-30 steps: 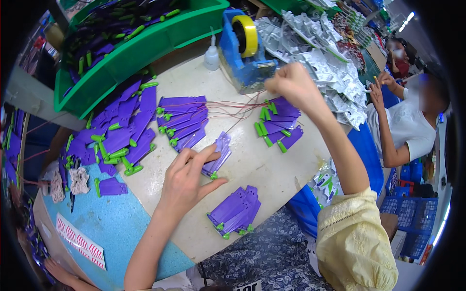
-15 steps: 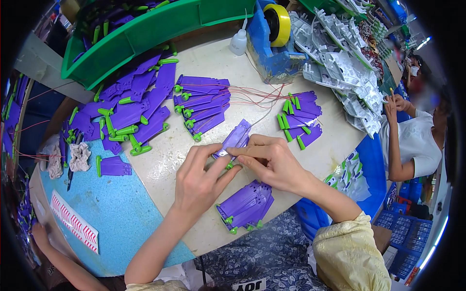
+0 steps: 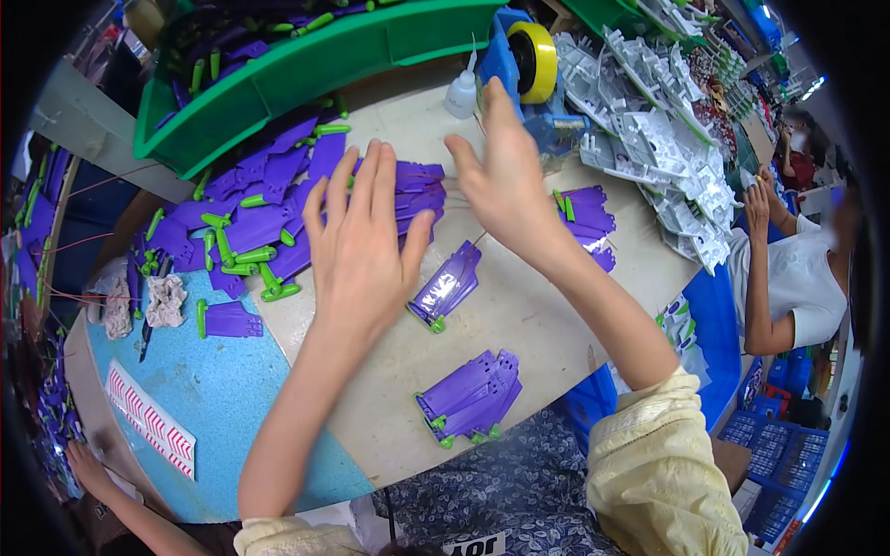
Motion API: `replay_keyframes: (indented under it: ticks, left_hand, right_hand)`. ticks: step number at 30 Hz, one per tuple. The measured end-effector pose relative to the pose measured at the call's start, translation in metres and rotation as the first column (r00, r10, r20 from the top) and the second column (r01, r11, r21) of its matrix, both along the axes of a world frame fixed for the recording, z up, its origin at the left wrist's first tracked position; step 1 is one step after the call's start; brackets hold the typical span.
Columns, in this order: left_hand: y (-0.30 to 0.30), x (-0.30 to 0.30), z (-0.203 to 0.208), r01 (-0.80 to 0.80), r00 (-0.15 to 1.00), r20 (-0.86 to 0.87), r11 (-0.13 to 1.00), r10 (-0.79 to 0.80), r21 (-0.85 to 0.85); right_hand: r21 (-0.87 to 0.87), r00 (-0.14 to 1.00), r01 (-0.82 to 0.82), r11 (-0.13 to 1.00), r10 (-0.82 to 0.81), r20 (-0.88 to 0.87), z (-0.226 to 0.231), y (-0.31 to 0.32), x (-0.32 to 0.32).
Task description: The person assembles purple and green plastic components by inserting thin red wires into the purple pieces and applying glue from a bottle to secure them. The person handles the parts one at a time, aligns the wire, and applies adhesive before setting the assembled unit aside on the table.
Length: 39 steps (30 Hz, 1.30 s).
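So the hands are splitting up compared with half a second ago: back then both were working on one purple piece, and now they're both hovering farther up the table while that piece is lying by itself.

From the head camera, the purple piece (image 3: 447, 283) is resting on the pale tabletop (image 3: 371, 408), green end pointing toward the person, with a shiny patch on its face and a thin wire showing at its far end. Nothing is gripping it. The left hand (image 3: 362, 241) is spreading out flat, palm down, over a row of purple parts (image 3: 423, 185); its grip is released, though I can't tell whether it's actually touching them. The right hand (image 3: 505, 176) is reaching toward the blue tape dispenser (image 3: 499, 57), fingers straight and thumb held apart, so that one's not grasping anything either.

Around them, a small purple stack (image 3: 471, 394) is sitting nearer the person, a white squeeze bottle (image 3: 461, 96) is standing just beside the dispenser, and more purple parts are piling up below the green bin (image 3: 306, 88). Gray molded parts (image 3: 663, 139) are heaping up on the right.
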<state>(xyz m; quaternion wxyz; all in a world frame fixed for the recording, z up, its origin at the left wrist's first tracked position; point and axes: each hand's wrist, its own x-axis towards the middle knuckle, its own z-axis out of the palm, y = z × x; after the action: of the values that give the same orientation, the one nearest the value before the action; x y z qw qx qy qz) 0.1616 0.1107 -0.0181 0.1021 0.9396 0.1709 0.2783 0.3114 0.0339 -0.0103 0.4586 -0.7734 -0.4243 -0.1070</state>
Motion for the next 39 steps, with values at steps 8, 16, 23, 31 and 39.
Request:
replay_keyframes:
  ticks: [8,16,23,31,39]
  left_hand:
    - [-0.055,-0.027,-0.009,-0.045,0.985,-0.172,0.958,-0.005,-0.285]
    - [-0.018,-0.049,0.002,0.121,0.977,-0.127,0.933,-0.172,-0.338]
    - [0.016,-0.033,-0.006,0.179,0.981,0.021,0.872,-0.190,-0.455]
    - [0.010,-0.036,-0.014,0.171,0.985,0.070,0.903,-0.156,-0.393]
    - [-0.005,-0.039,-0.006,0.181,0.983,0.028,0.929,-0.181,-0.322]
  right_hand:
    - [-0.072,0.962,0.066,0.995,-0.083,-0.261,-0.025,0.053,0.039]
    - [0.065,0.696,-0.362,0.930,0.315,-0.645,0.048,-0.063,-0.020]
    - [0.122,0.452,-0.162,0.979,0.184,-0.873,0.015,-0.115,-0.037]
    - [0.160,0.569,-0.092,0.983,0.184,-0.802,0.007,-0.102,-0.038]
    - [0.222,0.731,-0.352,0.909,0.416,-0.541,-0.034,0.016,0.001]
